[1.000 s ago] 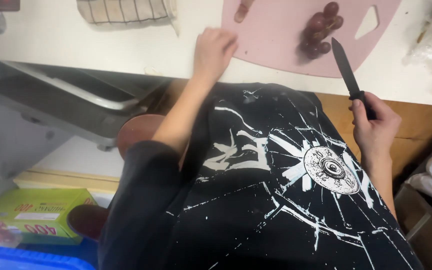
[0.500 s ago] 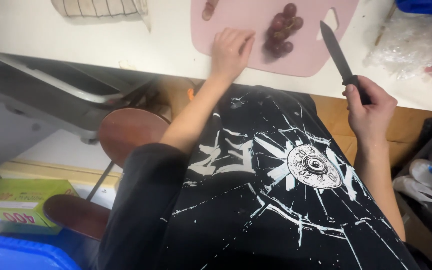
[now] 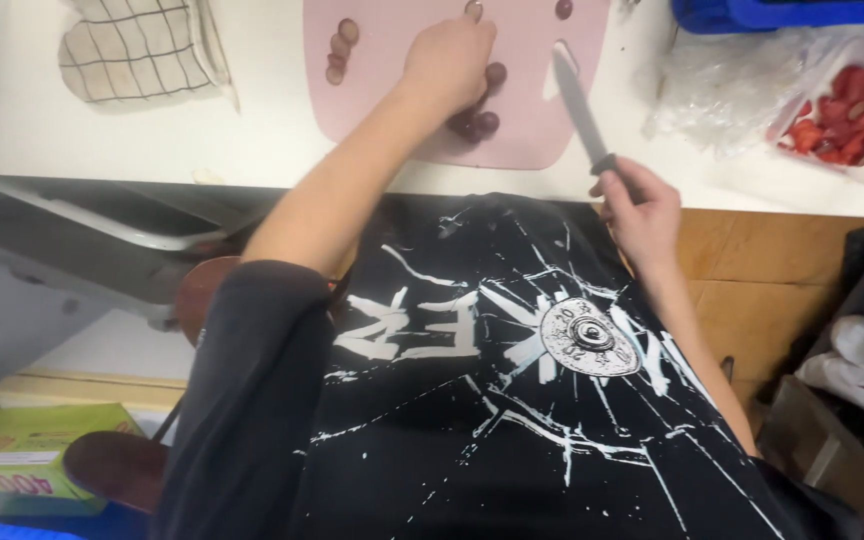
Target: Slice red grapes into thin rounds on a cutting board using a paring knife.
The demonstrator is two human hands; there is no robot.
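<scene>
A pink cutting board [image 3: 382, 95] lies on the white counter [image 3: 152, 140]. My left hand [image 3: 449, 62] rests on it, fingers curled over a cluster of dark red grapes [image 3: 482, 115]; whether it grips one is unclear. A few cut grape halves [image 3: 339, 48] lie at the board's left, and a single grape [image 3: 563, 8] at its top. My right hand [image 3: 640, 205] holds a black-handled knife [image 3: 579, 108] by the handle at the counter's edge, the blade pointing up over the board's right side.
A checked oven mitt [image 3: 137, 48] lies at the left on the counter. At the right sit crumpled clear plastic [image 3: 722, 95], a tray of cut strawberries [image 3: 852, 115] and a blue crate [image 3: 792, 12]. Below are a round brown stool [image 3: 202, 300] and a green box [image 3: 22, 460].
The view has swung so the board sits more central. My left hand moved from the board's lower edge up onto the grapes. The right hand keeps the knife, blade now over the board.
</scene>
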